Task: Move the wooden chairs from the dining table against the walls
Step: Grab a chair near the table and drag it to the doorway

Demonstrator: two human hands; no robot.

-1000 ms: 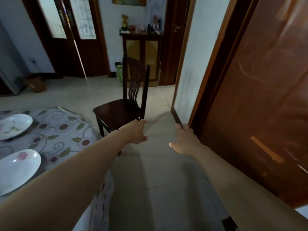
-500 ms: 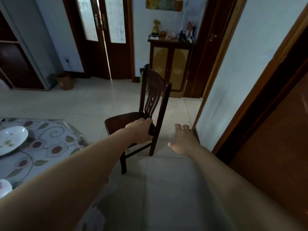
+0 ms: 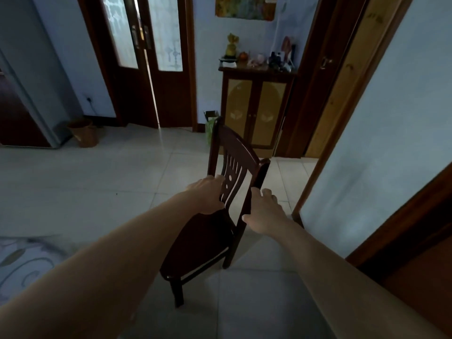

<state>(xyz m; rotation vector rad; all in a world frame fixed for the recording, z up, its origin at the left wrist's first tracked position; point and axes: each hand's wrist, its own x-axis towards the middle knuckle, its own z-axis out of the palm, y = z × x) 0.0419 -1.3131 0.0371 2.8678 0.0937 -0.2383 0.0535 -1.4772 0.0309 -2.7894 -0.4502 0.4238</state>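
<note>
2 bare forearms reach forward from the bottom edge. At lower left, a corner of the counter [image 3: 22,260] shows under a pale cloth with a leaf and scroll print. The floor [image 3: 80,192] is pale glossy tile with thin grout lines, catching a bright streak of light from the doors ahead.

The chair [image 3: 205,241], dark wood with a slatted back, stands on the tile just past the counter corner, its back turned toward the right-hand wall [image 3: 381,133]. The left hand [image 3: 208,194] has its grip closed over the left side of the backrest, near where the back meets the seat. The right hand [image 3: 263,211] has its grip wrapped on the right back post, fingers curled round it.

To the right, the pale wall ends in a dark wood door frame, and a brown door [image 3: 415,263] fills the near right edge. Farther off, a small cabinet [image 3: 254,108] with 2 yellow panel doors stands against the far wall, small ornaments crowded on top. Left of it are dark double doors [image 3: 144,57] with frosted glass, slightly ajar. A brown bin [image 3: 84,133] sits on the floor by the far left wall.
</note>
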